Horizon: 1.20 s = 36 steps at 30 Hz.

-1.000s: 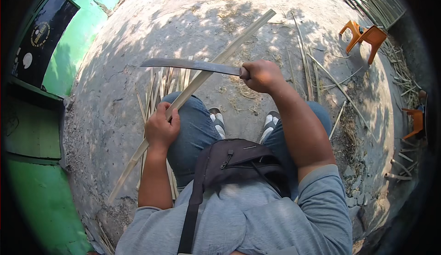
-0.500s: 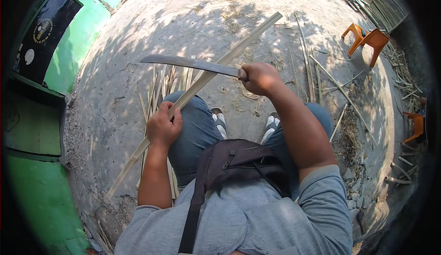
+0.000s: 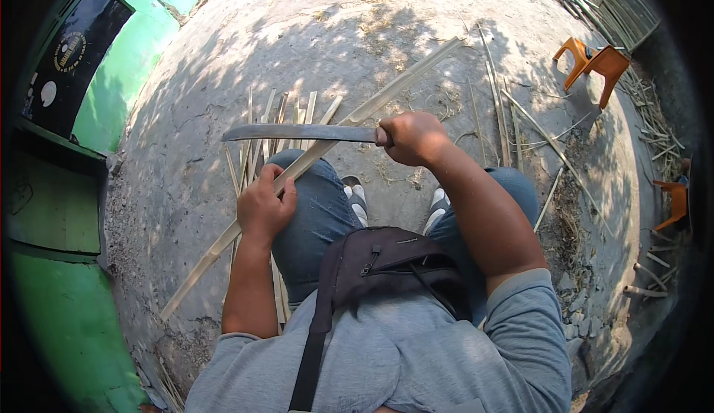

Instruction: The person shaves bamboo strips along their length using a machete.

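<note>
My left hand (image 3: 266, 203) is closed round a long pale bamboo strip (image 3: 401, 80), above my left thigh. The strip slants from the lower left up to the far right. In my right hand (image 3: 413, 139) is the handle of a machete (image 3: 297, 132); its long, slightly curved blade points left. The blade lies across the strip, a little beyond my left hand, and appears to touch it. Several more split bamboo strips (image 3: 311, 108) lie on the ground under and beyond my left leg.
Long strips (image 3: 497, 115) lie on the ground to the right. An orange plastic stool (image 3: 595, 67) lies at the far right, and another orange piece (image 3: 673, 203) stands nearer. A bundle of sticks (image 3: 654, 119) lines the right edge. At the left is a green wall (image 3: 63, 331).
The machete has come nearer to me along the strip, its blade now more level. The strip's far end has dipped, and its near end has shifted slightly left. My left hand keeps its place.
</note>
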Motion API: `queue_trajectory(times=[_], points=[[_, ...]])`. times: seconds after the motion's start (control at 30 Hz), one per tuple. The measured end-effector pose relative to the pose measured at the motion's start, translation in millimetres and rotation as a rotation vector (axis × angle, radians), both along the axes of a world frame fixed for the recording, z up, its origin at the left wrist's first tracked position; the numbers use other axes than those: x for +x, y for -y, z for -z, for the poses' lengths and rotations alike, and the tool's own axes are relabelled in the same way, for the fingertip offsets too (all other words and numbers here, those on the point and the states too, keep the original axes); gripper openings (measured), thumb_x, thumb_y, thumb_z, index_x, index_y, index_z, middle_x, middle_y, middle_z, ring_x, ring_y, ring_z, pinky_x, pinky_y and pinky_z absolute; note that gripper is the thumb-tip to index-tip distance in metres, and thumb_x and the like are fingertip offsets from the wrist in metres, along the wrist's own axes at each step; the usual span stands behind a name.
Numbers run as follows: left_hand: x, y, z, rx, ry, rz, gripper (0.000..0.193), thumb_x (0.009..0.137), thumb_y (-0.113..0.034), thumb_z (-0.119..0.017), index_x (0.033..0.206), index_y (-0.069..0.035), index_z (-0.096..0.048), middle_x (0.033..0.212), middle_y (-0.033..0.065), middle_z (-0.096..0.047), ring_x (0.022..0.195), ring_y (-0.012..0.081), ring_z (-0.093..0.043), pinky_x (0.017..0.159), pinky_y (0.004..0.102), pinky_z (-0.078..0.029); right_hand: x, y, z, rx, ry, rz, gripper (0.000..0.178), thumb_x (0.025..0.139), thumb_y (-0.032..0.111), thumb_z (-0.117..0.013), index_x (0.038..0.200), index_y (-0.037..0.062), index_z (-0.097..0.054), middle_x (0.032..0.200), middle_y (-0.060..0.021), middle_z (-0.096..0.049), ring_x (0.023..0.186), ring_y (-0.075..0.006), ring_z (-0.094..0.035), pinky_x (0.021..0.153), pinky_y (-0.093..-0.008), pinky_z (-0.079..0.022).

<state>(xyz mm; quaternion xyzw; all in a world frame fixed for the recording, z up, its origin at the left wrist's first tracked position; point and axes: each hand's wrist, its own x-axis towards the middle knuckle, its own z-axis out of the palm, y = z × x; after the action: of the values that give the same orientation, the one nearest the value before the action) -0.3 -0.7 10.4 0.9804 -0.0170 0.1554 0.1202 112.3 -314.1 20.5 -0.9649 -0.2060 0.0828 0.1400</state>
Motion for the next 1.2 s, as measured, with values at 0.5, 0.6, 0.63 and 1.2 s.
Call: queue_trajectory(times=[0.5, 0.6, 0.63, 1.2], points=[[1, 3, -6, 0.015, -0.026, -0.017, 0.026, 0.096, -0.035, -0.067, 0.111, -0.015, -0.063, 0.079, 0.0166, -0.073, 0.075, 0.0435, -0.073, 0.068, 0.0553, -0.057, 9, 20, 9, 0.091, -0.041, 0.208, 0.019, 0.094, 0.024, -0.068, 0.107, 0.0243, -0.081, 0.109, -0.0070, -0.079, 0.106, -0.0296, -0.075, 0.092, -0.0440, -0.060], [1, 3, -4, 0.003, -0.036, -0.030, 0.024, 0.096, -0.034, -0.067, 0.111, -0.015, -0.064, 0.078, 0.0188, -0.073, 0.076, 0.0459, -0.072, 0.069, 0.0575, -0.055, 5, 7, 8, 0.051, -0.010, 0.058, 0.017, 0.095, 0.026, -0.068, 0.106, 0.0241, -0.080, 0.111, -0.0057, -0.079, 0.106, -0.0296, -0.075, 0.092, -0.0438, -0.059], [1, 2, -2, -0.010, -0.016, -0.025, 0.024, 0.096, -0.034, -0.067, 0.111, -0.015, -0.064, 0.078, 0.0189, -0.073, 0.076, 0.0459, -0.072, 0.069, 0.0574, -0.055, 6, 7, 11, 0.052, -0.010, 0.059, 0.017, 0.095, 0.026, -0.068, 0.106, 0.0241, -0.080, 0.111, -0.0057, -0.079, 0.106, -0.0296, -0.075, 0.092, -0.0438, -0.059], [1, 2, -2, -0.017, 0.016, -0.010, 0.024, 0.096, -0.033, -0.067, 0.109, -0.014, -0.065, 0.073, 0.0179, -0.071, 0.072, 0.0439, -0.072, 0.067, 0.0557, -0.056, 7, 25, 7, 0.135, 0.026, 0.218, 0.018, 0.094, 0.027, -0.069, 0.107, 0.0226, -0.080, 0.107, -0.0098, -0.079, 0.103, -0.0323, -0.075, 0.089, -0.0455, -0.060]])
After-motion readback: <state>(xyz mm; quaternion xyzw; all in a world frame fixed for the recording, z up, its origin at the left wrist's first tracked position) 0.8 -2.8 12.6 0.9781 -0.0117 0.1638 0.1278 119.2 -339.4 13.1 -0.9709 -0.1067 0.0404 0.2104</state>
